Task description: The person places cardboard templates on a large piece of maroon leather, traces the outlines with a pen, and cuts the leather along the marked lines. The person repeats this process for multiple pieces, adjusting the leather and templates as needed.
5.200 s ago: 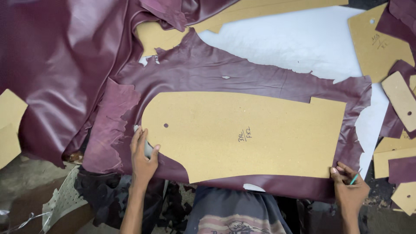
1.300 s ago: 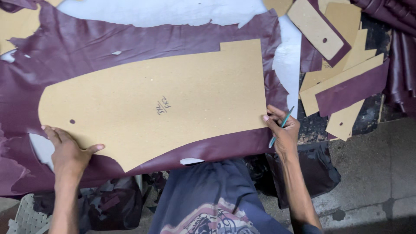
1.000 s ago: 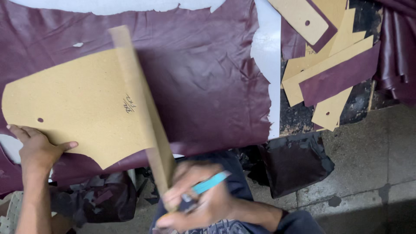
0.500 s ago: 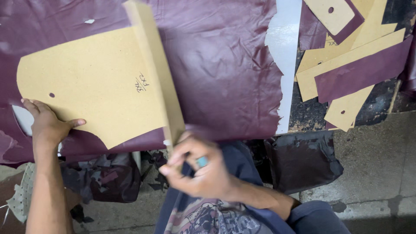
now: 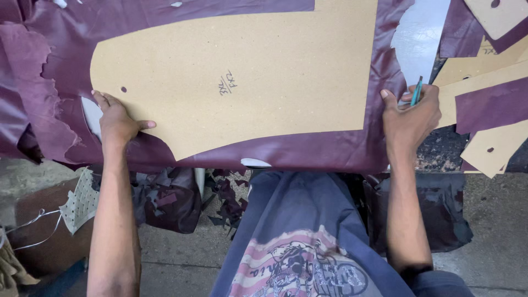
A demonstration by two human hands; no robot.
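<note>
A large tan cardboard pattern [image 5: 247,71] lies flat on a dark maroon leather hide [image 5: 308,151] spread over the table. My left hand [image 5: 115,121] presses down on the pattern's lower left edge, fingers spread. My right hand [image 5: 410,118] rests at the pattern's right edge on the leather and grips a teal pen [image 5: 416,91] that points upward.
More tan pattern pieces [image 5: 484,151] and maroon leather strips [image 5: 492,107] lie to the right. A white sheet [image 5: 421,38] shows under the hide. Leather scraps [image 5: 168,198] and a perforated white piece [image 5: 80,201] sit below the table edge.
The pattern's right part was lifted and folded over a second ago; it now lies flat again. My right hand moved from near my body back to the right edge.
</note>
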